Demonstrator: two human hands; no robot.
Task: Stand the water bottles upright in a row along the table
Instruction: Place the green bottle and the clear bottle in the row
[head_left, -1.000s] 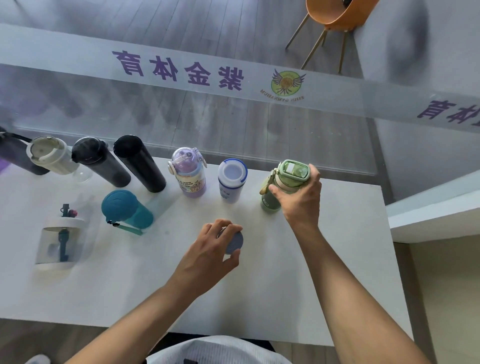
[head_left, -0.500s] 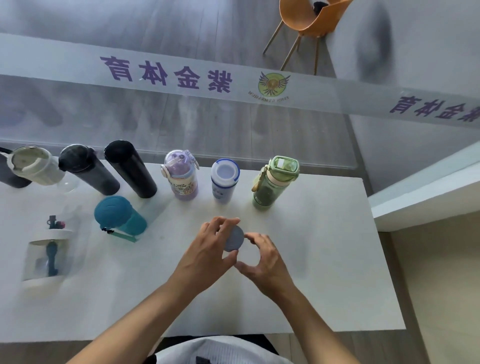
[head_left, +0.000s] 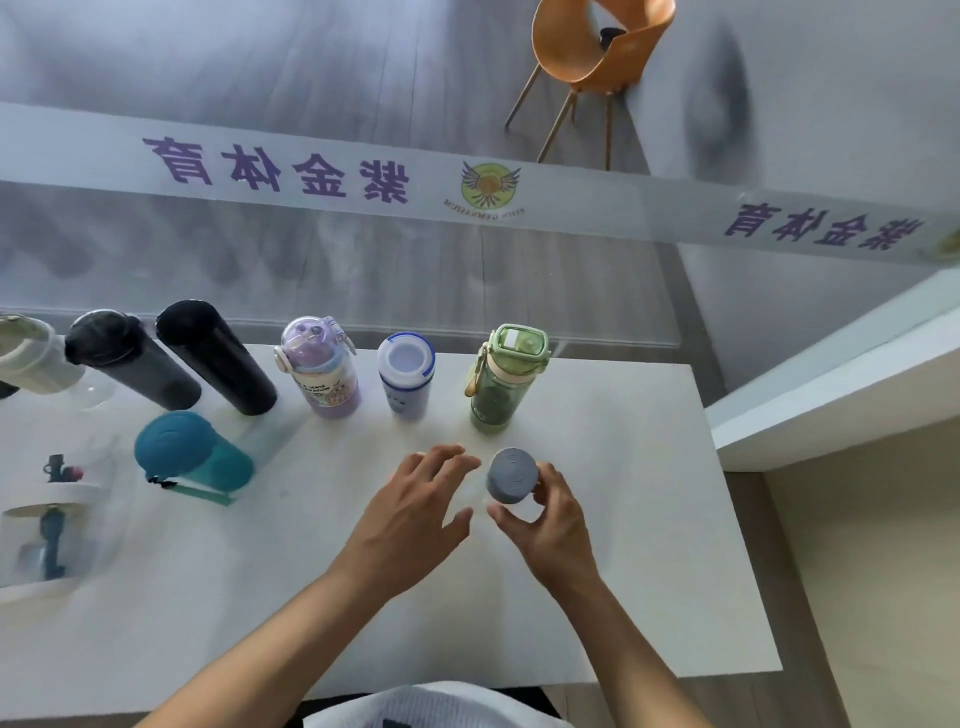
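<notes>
Several bottles stand upright in a row along the far edge of the white table (head_left: 649, 545): a cream one (head_left: 26, 358), a grey one (head_left: 130, 364), a black one (head_left: 218, 358), a purple one (head_left: 322, 374), a white-and-blue one (head_left: 405, 376) and a green one (head_left: 506, 376). My right hand (head_left: 545, 525) grips a clear bottle with a grey cap (head_left: 510, 475) in front of the green one. My left hand (head_left: 415, 519) is beside it with fingers spread, holding nothing. A teal bottle (head_left: 192, 457) and a clear bottle (head_left: 52, 525) stand nearer me on the left.
A glass partition with purple lettering rises just behind the table. An orange chair (head_left: 597, 47) stands beyond it. A white ledge (head_left: 831, 374) sits off the table's right end. Bare table surface lies to the right of the green bottle.
My right hand left the green bottle and took hold of the grey-capped bottle. My left hand let go of that bottle and opened. The bottle shifted slightly right.
</notes>
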